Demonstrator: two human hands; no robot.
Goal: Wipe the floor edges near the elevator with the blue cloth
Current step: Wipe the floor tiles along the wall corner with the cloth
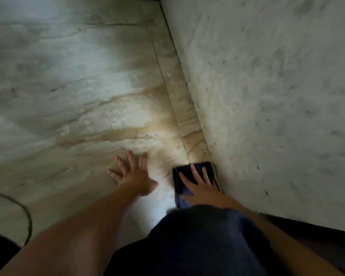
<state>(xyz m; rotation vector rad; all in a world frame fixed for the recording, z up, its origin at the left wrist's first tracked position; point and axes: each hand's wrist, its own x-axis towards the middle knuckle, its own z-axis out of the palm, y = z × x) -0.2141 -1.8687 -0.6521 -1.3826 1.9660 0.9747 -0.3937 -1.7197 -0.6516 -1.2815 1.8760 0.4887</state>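
Observation:
A folded dark blue cloth (179, 177) lies flat on the marble floor, right against the base of the wall. My right hand (201, 186) presses down on it with fingers spread and palm flat. My left hand (132, 173) rests on the bare floor to the left of the cloth, fingers splayed and empty. The floor edge (187, 108) is a narrow tan-veined border strip running away from the cloth along the wall. My knee in dark fabric hides the near end of the cloth.
A pale speckled stone wall (277, 96) rises on the right. Marble floor (68, 86) spreads to the left and ahead. A dark cable (26, 212) curves across the floor at the lower left. My dark-clothed knee (203, 240) fills the bottom centre.

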